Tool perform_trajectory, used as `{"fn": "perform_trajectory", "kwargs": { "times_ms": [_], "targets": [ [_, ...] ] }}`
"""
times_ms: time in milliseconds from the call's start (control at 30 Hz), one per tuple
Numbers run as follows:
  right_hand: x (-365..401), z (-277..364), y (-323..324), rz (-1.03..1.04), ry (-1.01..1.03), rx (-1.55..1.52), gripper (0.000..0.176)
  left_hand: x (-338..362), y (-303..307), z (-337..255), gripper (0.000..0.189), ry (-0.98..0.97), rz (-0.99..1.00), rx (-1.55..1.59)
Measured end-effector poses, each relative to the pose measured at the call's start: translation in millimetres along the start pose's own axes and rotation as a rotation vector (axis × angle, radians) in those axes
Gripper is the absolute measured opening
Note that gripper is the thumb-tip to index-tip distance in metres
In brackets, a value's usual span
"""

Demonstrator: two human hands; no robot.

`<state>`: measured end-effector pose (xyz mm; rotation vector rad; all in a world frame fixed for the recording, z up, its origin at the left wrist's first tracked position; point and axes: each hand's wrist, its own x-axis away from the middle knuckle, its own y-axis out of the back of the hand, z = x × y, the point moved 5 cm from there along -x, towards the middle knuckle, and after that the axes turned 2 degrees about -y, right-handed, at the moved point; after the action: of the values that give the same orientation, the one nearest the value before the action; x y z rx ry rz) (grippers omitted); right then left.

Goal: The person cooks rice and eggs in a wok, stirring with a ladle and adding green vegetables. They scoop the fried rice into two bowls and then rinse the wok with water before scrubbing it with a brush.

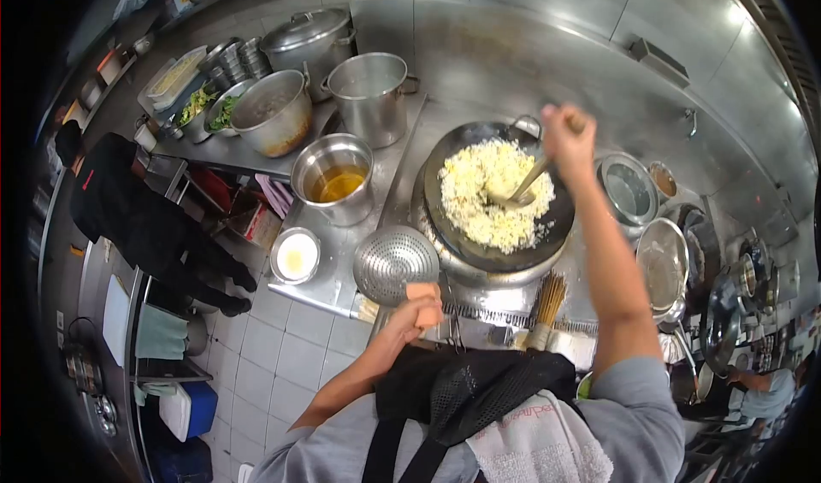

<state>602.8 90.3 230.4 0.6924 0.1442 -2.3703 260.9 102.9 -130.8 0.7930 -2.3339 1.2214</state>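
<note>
My right hand (pixel 568 141) is closed around the wooden handle of a ladle (pixel 537 173). The ladle's bowl rests in a heap of fried rice with yellow egg-like bits (pixel 487 218). This food lies in a large black wok (pixel 560 222) on the burner. My left hand (pixel 415 312), lower and to the left of the wok, is closed on a folded orange-pink cloth or pad (pixel 424 302). What lies under the pad is hidden. Beside that hand is a round perforated skimmer (pixel 396 263).
Left of the wok stand a pot of amber liquid (pixel 346 205), a small bowl (pixel 296 255) and a tall pot (pixel 368 107). A bamboo brush (pixel 546 308) lies at the front. Strainers (pixel 663 265) sit at right. A co-worker in black (pixel 128 201) stands at left.
</note>
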Motion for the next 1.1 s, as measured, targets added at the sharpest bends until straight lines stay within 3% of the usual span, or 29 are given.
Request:
{"fn": "perform_trajectory", "kwargs": {
  "times_ms": [67,133,200,300,433,533,600,667,733,800,833,900,1000,1067,1100],
  "targets": [
    [-19,28,29,0.012,-0.101,-0.233,0.037,7,-11,-18,0.028,-0.110,0.040,0.108],
    [-9,85,40,-0.038,-0.037,-0.185,0.037,6,-23,-25,0.022,-0.143,-0.063,0.137],
    [16,80,47,-0.101,0.005,-0.171,0.036,-19,-22,-21,0.021,-0.072,0.104,0.205],
    [27,-3,41,-0.004,0.013,-0.415,0.035,-49,-56,-26,0.018,-0.009,0.171,0.284],
    [11,67,35,0.017,0.093,-0.512,0.034,-68,-100,-44,0.016,0.151,0.120,0.130],
    [40,96,5,0.121,0.167,-0.396,0.033,-94,-111,-48,0.022,0.124,0.090,0.091],
    [57,9,-29,0.218,0.011,-0.183,0.033,-114,-97,-35,0.025,0.206,0.064,0.050],
    [52,8,-22,0.243,0.134,0.122,0.036,-116,-103,-41,0.025,0.107,0.108,0.025],
    [41,5,-16,0.186,0.196,0.138,0.035,-117,-94,-31,0.019,0.034,0.125,0.007],
    [22,5,-5,0.171,0.033,0.083,0.036,-129,-85,-23,0.016,0.046,0.107,0.044],
    [16,28,4,0.125,0.006,0.070,0.036,-99,-89,-23,0.012,-0.052,0.120,0.122],
    [8,97,10,0.119,-0.036,-0.156,0.037,-15,-106,-18,0.011,-0.047,0.124,0.111],
    [9,170,13,0.093,-0.011,-0.287,0.033,-14,-108,-29,0.008,-0.019,0.114,0.134],
    [22,146,-2,0.026,-0.004,-0.231,0.032,-42,-108,-28,0.005,0.054,0.068,0.117],
    [27,98,-17,0.041,-0.087,-0.276,0.034,-65,-108,-28,0.008,0.080,0.164,0.112]
  ]
}}
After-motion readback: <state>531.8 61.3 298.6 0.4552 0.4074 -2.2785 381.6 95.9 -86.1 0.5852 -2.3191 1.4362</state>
